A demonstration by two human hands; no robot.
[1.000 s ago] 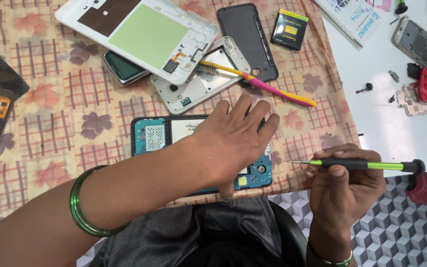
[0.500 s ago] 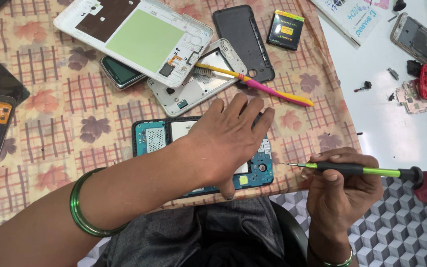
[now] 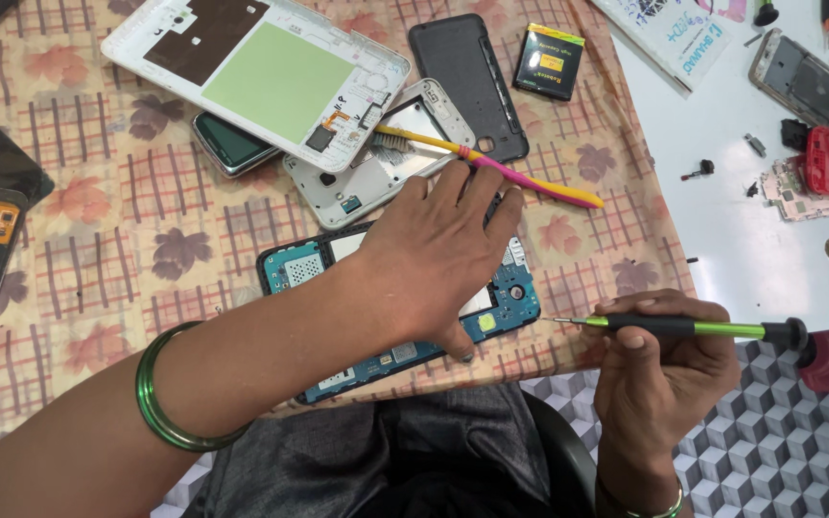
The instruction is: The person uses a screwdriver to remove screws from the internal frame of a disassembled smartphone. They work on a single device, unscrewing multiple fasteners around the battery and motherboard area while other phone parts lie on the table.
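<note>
Head view looks down at a table with a checked cloth with flower prints (image 3: 98,240) over most of it and a bare white top (image 3: 741,221) on the right side. Biggest of the things is a big white tablet shell with a green patch (image 3: 261,72), lying at the top of the cloth. Below it, near the edge of the table, lies the opened phone with a blue board (image 3: 386,317), flat on the cloth with its insides facing up. The left hand (image 3: 438,259) lies flat on top of this phone, fingers spread out and not wrapped around anything, and it hides the middle of the phone. A green bangle (image 3: 160,408) sits on that arm. The right hand (image 3: 664,369) is off the table edge, just right of the phone, with its fingers closed around a thin green and black screwdriver (image 3: 693,328). The screwdriver lies sideways and its metal tip points left at the phone, near it but not touching. Above the left hand lies a white phone frame (image 3: 381,163) with a yellow and pink toothbrush (image 3: 491,165) across it. Next to that is a black back cover (image 3: 467,82), then a small black and yellow battery (image 3: 549,62).
</note>
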